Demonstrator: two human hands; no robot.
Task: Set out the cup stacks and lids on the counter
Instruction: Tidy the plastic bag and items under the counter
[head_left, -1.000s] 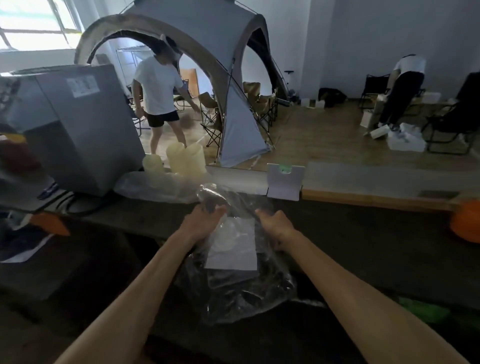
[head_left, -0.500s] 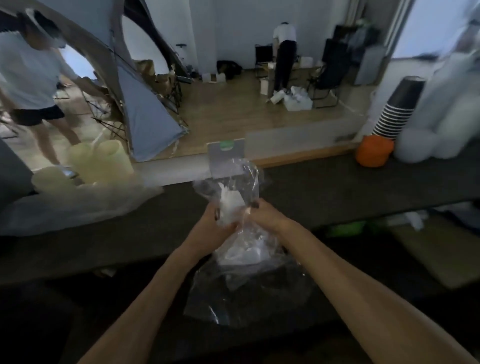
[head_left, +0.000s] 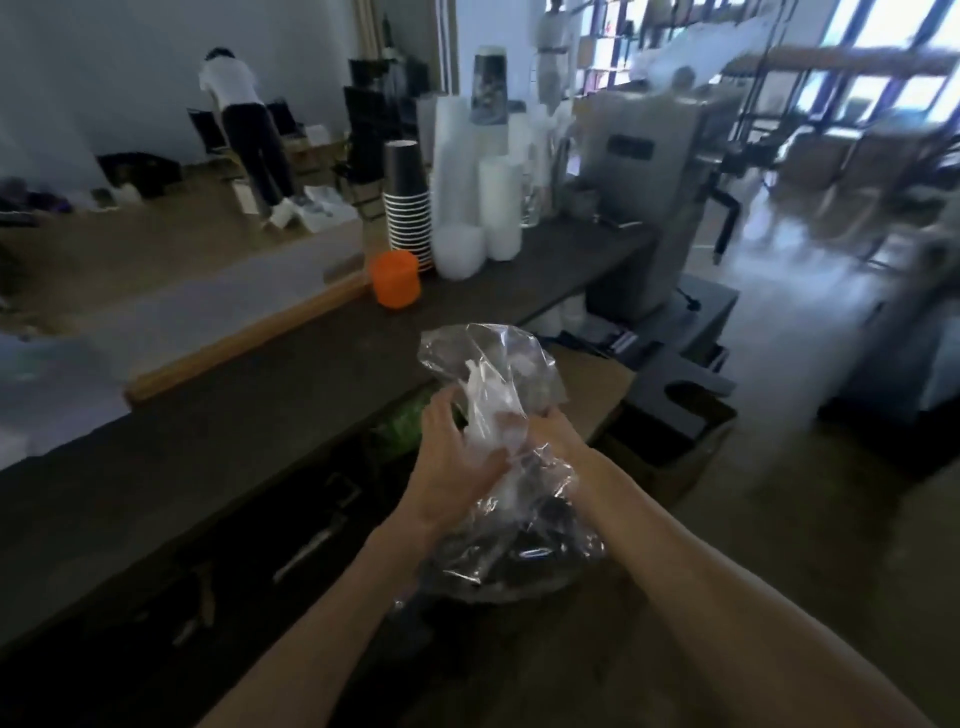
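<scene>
While the clear plastic bag (head_left: 498, 452) is held in the air in front of the dark worktop (head_left: 291, 395), both hands work at its gathered middle. The left hand (head_left: 449, 467) has its fingers curled round the bunched film, thumb toward the crumpled white part. The right hand (head_left: 558, 439) grips the same bunch from the other side; its fingertips are hidden by the film. The bag's lower part hangs below the wrists with dark contents inside, probably lids, though they cannot be identified for certain.

Further along the worktop stand a stack of black paper cups (head_left: 408, 208), tall stacks of white cups (head_left: 467, 171) just beside it, and an orange container (head_left: 395, 278) in front of them.

The step in hand appears to be opening the bag to reach its contents. To do it well:
- Bring the bag over the worktop first, so that anything that drops lands there and not on the floor.
- Part the film at the neck with a steady pull; thin film tears suddenly.
- Support the hanging weight from below before releasing either grip.
</scene>
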